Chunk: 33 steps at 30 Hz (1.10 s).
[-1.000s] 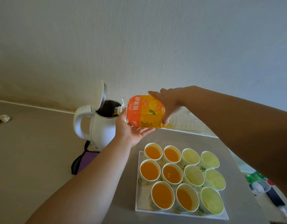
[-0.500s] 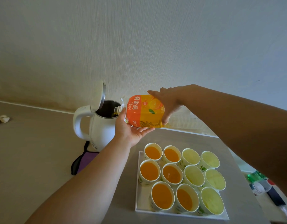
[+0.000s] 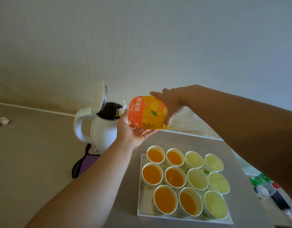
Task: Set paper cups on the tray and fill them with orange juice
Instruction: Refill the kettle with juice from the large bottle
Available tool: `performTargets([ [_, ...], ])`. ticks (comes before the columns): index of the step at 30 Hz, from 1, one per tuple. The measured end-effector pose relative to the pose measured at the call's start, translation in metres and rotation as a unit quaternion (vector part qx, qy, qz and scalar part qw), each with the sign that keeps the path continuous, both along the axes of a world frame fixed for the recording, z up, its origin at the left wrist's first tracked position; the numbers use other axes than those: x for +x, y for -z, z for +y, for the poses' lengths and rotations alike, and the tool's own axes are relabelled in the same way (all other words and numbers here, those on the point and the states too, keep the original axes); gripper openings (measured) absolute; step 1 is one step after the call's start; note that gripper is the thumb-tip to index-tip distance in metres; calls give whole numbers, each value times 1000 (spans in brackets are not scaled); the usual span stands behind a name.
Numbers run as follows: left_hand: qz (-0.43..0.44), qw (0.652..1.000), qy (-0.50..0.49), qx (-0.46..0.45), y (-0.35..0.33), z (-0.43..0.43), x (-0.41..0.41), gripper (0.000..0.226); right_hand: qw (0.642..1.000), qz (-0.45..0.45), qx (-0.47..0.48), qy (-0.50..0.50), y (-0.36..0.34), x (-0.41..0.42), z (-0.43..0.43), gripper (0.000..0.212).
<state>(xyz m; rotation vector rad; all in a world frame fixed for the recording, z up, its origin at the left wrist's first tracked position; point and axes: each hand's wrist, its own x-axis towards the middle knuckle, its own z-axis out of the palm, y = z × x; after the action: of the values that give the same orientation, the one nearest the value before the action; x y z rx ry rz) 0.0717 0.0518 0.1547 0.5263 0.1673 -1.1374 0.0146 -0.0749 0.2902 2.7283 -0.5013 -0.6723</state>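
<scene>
An orange juice bottle (image 3: 148, 112) lies tipped on its side, its neck over the open white kettle (image 3: 100, 129), and juice runs into the kettle. My left hand (image 3: 133, 130) cups the bottle from below near the neck. My right hand (image 3: 170, 106) grips its base from above. A white tray (image 3: 140, 201) on the grey table holds several paper cups. The left cups (image 3: 152, 174) hold orange juice; the right cups (image 3: 218, 182) look empty, pale yellow-green inside.
The kettle's lid (image 3: 99, 97) stands flipped up. A purple and black pad (image 3: 86, 165) lies under the kettle's near side. A crumpled cloth (image 3: 1, 121) sits far left. A green bottle and small items (image 3: 265, 186) lie off the table's right edge.
The bottle and both hands have stayed over the kettle, with only a slight shift. Cups and tray are unchanged.
</scene>
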Motion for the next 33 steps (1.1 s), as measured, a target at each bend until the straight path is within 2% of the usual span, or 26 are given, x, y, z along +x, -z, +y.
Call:
performTargets([
  [13, -9, 1000, 2, 9, 1, 1, 0, 62, 1000, -10, 11, 3, 3, -4, -1, 131],
  [23, -36, 998, -17, 53, -1, 4, -3, 56, 995, -72, 69, 9, 26, -21, -8, 130],
  [31, -156, 982, -44, 101, -27, 10, -10, 56, 976, -174, 132, 5, 31, -40, -15, 132],
  [33, -203, 972, -56, 105, -37, 12, -13, 67, 968, -211, 139, -1, 28, -45, -15, 133],
])
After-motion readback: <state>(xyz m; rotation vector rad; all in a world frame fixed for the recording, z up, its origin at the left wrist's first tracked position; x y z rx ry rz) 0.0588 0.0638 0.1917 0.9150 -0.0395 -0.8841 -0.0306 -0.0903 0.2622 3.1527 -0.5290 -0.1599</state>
